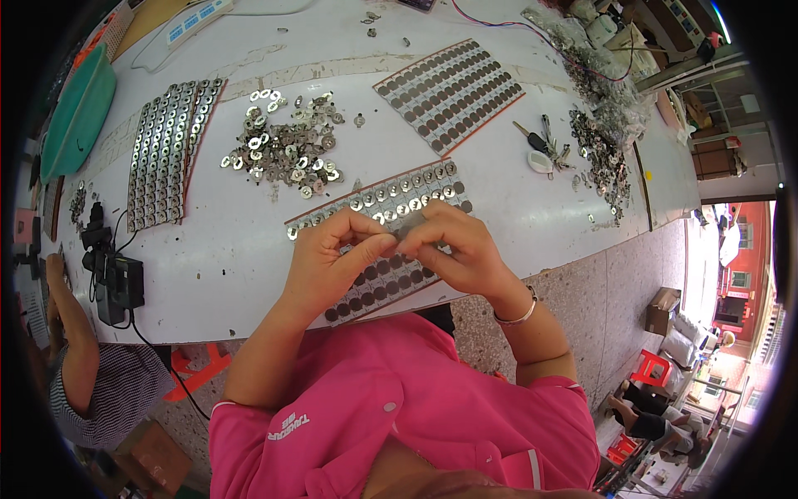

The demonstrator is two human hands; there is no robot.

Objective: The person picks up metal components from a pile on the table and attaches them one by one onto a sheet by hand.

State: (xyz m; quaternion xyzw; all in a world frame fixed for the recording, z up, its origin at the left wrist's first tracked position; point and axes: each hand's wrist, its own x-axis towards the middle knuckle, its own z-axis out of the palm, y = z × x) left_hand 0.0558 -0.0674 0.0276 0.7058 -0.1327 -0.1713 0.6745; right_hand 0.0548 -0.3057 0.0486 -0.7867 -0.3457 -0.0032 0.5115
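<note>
My left hand (341, 256) and my right hand (455, 246) meet above a panel of small round pieces (378, 287). Thumb and fingers of both are pinched together, tip to tip. Whatever small piece sits between them is too hidden to name. Shiny metal clips fill the panel's far rows, while its near rows show bare dark discs. Part of the panel is covered by my hands. Beyond it, to the left, lies a loose heap of shiny metal clips (287, 148).
A clip-filled panel (170, 154) lies left, a dark-disc panel (449, 96) far right. Keys (544, 150), small metal parts (603, 162) and clear plastic bags (594, 71) are at right. A teal basin (79, 116), black adapter (125, 283) and a person in stripes (112, 387) are left.
</note>
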